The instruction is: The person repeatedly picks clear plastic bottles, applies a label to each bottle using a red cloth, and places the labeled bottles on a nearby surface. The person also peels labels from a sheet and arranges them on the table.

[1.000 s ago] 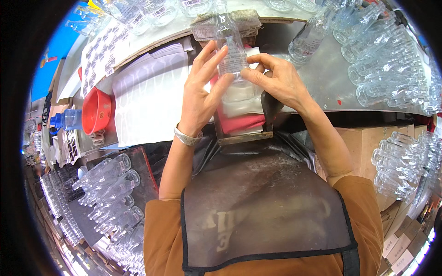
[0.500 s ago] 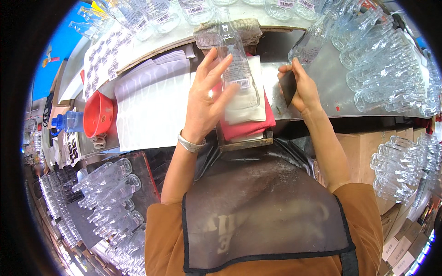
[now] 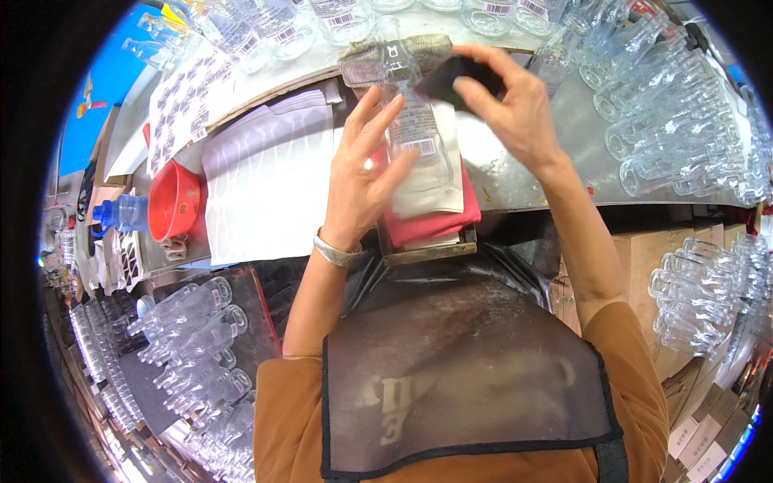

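Note:
A clear glass bottle (image 3: 417,129) with printing and a barcode lies on a padded stand, its neck on a folded grey cloth (image 3: 358,60). Beneath its body are white sheets (image 3: 451,173) and a pink-red cloth (image 3: 455,217). My left hand (image 3: 361,173), a silver bangle at its wrist, is open against the bottle's left side, thumb and fingers spread along the glass. In my right hand (image 3: 519,113) is a flat black piece (image 3: 451,80), pinched between thumb and fingers over the bottle's right shoulder. Whether it touches the glass I cannot tell.
Left of the stand lies a stack of white printed sheets (image 3: 270,169), beside a red bowl (image 3: 173,200) and a blue-capped jug (image 3: 129,213). Clear bottles crowd the bench's right side (image 3: 668,121), its back edge and the lower left (image 3: 193,338). Cardboard boxes (image 3: 636,266) stand lower right.
My right hand has moved left and up, bringing the black piece from beside a bottle on the right to over the bottle on the stand. My left hand stays nearly still.

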Demonstrator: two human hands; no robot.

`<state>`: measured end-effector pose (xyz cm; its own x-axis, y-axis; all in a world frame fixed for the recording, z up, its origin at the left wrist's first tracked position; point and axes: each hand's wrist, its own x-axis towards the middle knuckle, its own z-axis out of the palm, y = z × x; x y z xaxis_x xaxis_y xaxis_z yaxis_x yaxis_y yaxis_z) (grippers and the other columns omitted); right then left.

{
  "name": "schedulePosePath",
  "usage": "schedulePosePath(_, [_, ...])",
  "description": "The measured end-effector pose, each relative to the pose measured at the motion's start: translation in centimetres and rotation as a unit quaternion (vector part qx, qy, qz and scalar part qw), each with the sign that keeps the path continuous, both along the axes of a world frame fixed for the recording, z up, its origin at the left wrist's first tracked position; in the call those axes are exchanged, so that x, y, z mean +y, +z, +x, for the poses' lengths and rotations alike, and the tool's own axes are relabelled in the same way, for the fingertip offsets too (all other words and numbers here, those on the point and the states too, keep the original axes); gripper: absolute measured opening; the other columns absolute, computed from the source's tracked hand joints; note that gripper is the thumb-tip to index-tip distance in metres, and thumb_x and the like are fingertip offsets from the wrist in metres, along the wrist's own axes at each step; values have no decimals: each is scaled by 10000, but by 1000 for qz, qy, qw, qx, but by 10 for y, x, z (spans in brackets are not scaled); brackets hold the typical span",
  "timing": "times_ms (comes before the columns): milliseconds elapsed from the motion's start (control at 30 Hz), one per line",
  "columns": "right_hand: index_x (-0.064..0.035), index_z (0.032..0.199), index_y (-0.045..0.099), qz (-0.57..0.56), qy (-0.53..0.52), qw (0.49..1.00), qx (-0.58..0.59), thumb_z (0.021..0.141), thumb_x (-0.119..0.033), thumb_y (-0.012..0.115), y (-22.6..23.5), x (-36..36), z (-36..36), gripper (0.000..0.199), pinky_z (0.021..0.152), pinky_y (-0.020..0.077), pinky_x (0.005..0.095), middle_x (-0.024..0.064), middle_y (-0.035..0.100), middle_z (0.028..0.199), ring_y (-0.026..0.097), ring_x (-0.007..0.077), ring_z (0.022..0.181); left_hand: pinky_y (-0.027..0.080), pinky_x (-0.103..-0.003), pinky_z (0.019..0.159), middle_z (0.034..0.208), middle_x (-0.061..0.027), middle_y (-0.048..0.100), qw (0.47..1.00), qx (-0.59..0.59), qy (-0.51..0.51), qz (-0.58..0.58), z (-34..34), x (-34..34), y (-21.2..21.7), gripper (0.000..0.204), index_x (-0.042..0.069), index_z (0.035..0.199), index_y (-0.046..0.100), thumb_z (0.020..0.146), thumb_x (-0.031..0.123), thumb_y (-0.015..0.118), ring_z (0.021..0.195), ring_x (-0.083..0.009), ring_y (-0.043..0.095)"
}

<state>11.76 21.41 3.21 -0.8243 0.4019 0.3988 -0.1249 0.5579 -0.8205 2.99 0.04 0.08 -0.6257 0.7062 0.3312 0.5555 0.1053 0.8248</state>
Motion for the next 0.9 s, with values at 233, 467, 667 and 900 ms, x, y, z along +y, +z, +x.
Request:
schedulePosePath(233, [-51,1225,665,258,25,964,57,881,-80,690,31,-1,-31,347,835,547,350,156,707,1099,696,306,966,378,-460,1135,1580,-182,352,996,-84,-8,26,6,-4,-2,933,51,1571,270,817,184,803,1443,-305,378])
schedulePosePath(467, [-39,1060,672,335,55,936,98,817,-40,716,43,-13,-29,247,805,547,372,133,696,998,664,312,929,359,-419,1156,1564,-231,354,999,2,26,-35,30,-18,-18,1147,-48,1568,120,718,129,870,1404,-328,429])
schedulePosePath(667, [-84,962,649,360,302,883,-9,770,-66,694,35,-62,15,199,761,550,408,110,672,953,659,292,885,487,-378,1005,1537,-235,387,996,43,75,29,43,-11,-17,1232,-40,1573,5,716,125,874,1223,-290,564])
schedulePosePath(900, [-66,897,669,408,118,905,34,788,-117,669,48,-34,-53,120,742,562,409,133,672,886,683,299,849,508,-350,916,1532,-226,386,994,20,102,46,47,-8,-21,1302,-41,1572,-8,667,137,911,1072,-233,595])
